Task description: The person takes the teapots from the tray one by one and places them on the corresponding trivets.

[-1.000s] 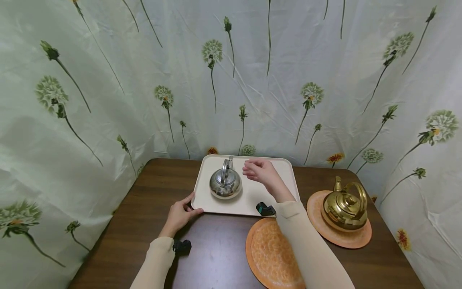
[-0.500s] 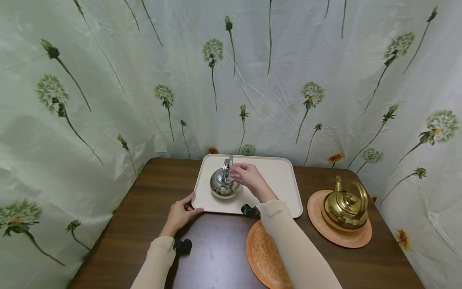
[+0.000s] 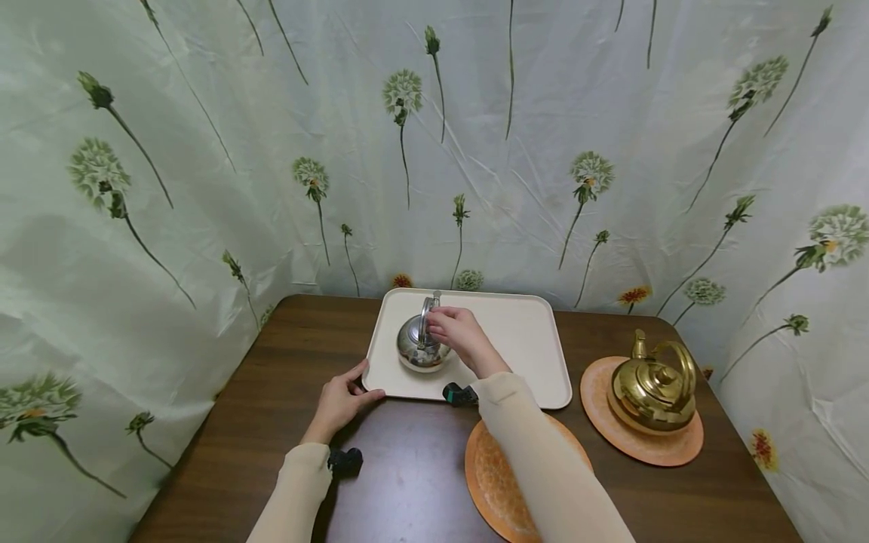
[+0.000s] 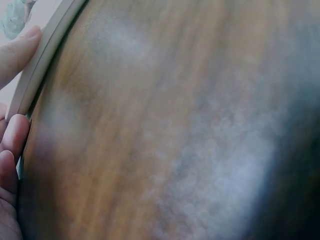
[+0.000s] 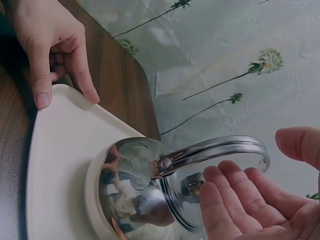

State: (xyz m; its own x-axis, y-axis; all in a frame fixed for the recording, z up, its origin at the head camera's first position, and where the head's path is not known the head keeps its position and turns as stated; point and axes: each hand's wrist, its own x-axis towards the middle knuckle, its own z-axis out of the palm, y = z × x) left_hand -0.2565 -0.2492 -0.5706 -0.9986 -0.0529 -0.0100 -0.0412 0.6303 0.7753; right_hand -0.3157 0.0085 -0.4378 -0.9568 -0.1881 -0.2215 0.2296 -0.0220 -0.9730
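A shiny steel kettle (image 3: pixel 413 351) stands on the left part of a cream tray (image 3: pixel 512 343), its arched handle (image 5: pixel 220 146) upright. My right hand (image 3: pixel 467 339) is at the kettle's right side. In the right wrist view its fingers (image 5: pixel 245 197) reach under the handle, nearly straight, while the thumb (image 5: pixel 297 142) stays apart from the metal. My left hand (image 3: pixel 339 401) holds the tray's near left corner. The left wrist view has its thumb (image 4: pixel 17 55) on the rim and the other fingers curled against the tray's side.
To the right, a brass kettle (image 3: pixel 653 396) sits on an orange round placemat (image 3: pixel 687 446). Another orange placemat (image 3: pixel 492 483) lies in front of the tray, partly under my right sleeve. A flowered curtain (image 3: pixel 502 151) hangs behind the dark wooden table (image 3: pixel 400 475).
My right hand has moved left across the tray, from beside the steel kettle to its handle, with the fingers now under it. The left hand has stayed on the tray's corner.
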